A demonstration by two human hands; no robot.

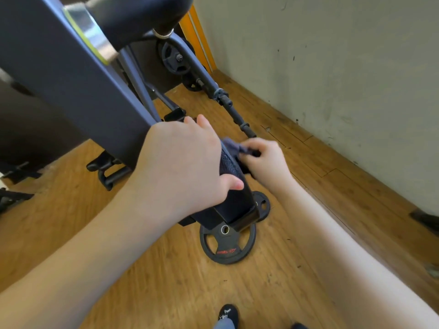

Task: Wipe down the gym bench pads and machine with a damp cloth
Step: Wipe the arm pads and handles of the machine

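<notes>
The cloth (234, 145), a small bluish-grey rag (bunched, mostly hidden), is pinched in the curled fingers of the right hand (266, 160) against the upper edge of a black textured pad (231, 184) on the grey machine frame (71, 74). The pad is gripped by the left hand (183, 162), thumb wrapped round. Two black weight plates (228, 243) are seen on the wooden floor (166, 281) below, the farther one largely covered.
</notes>
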